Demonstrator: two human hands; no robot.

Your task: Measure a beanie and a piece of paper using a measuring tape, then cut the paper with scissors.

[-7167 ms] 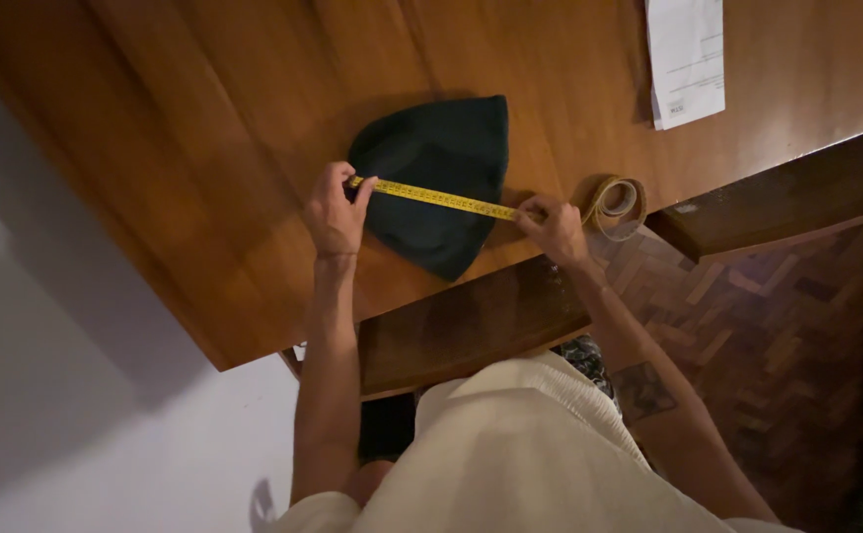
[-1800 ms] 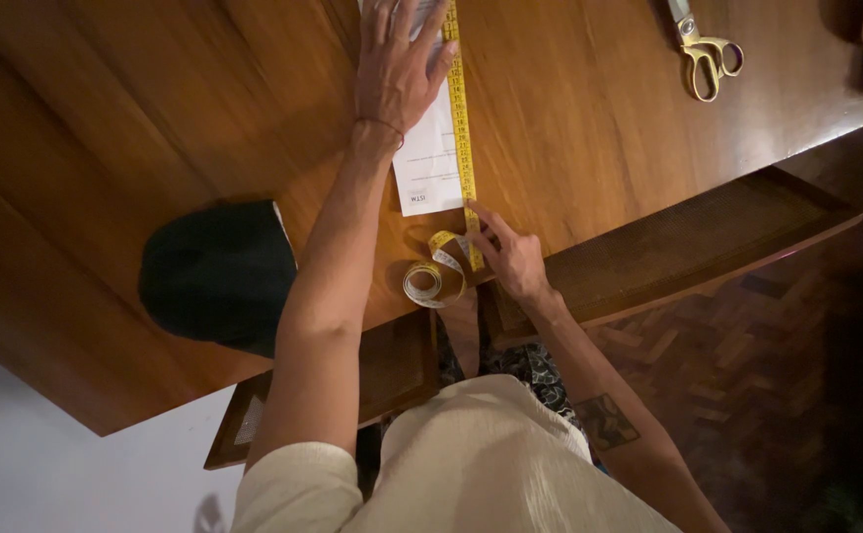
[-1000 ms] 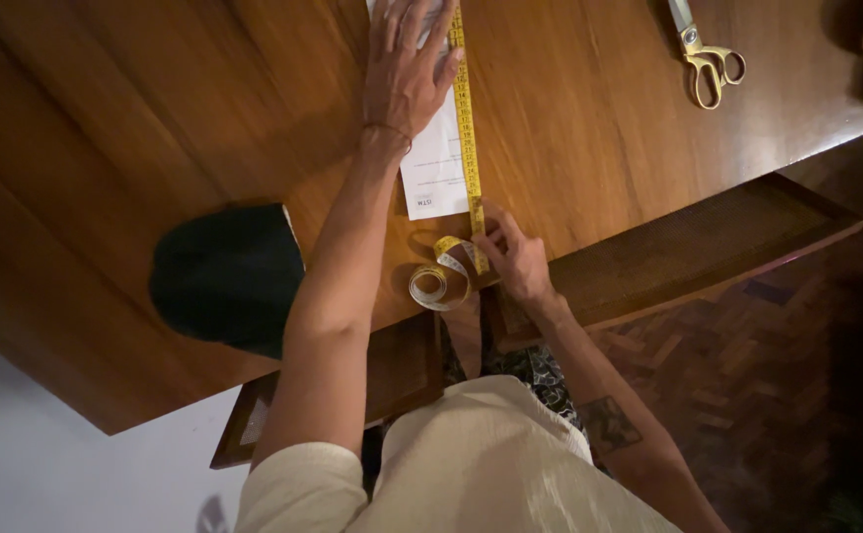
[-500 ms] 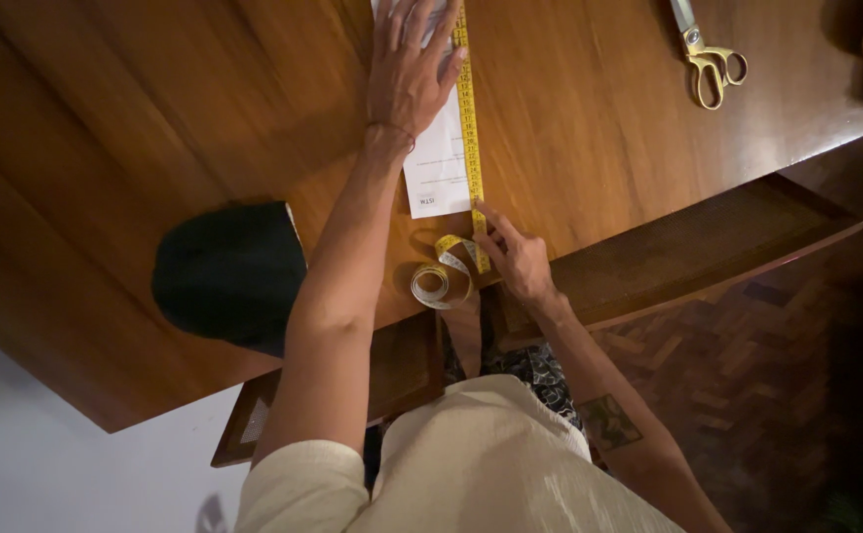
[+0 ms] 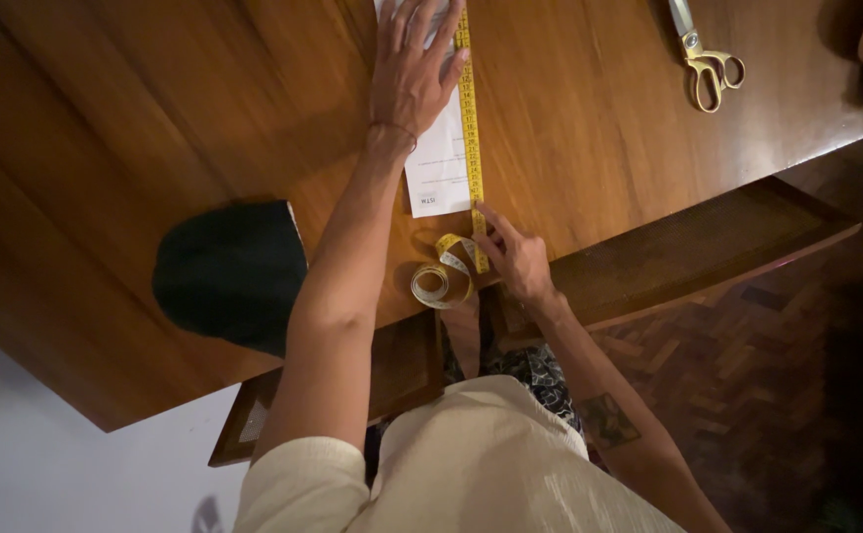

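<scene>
left hand [image 5: 413, 74] presses flat on white paper [image 5: 439, 173]. right hand [image 5: 515, 259] pins yellow tape measure [image 5: 470, 128] along the paper's edge on the desk [image 5: 155, 118].

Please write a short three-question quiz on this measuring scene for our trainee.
1. True or false: the left hand lies flat on the sheet of paper.
2. What does the right hand pin to the table? A) scissors B) measuring tape C) dark cloth
3. Fill in: the scissors have ___ handles.

Key
1. True.
2. B: the measuring tape, stretched along the paper's right edge, with its spare end coiled at the table's near edge. The dark cloth lies untouched.
3. Gold.
</scene>
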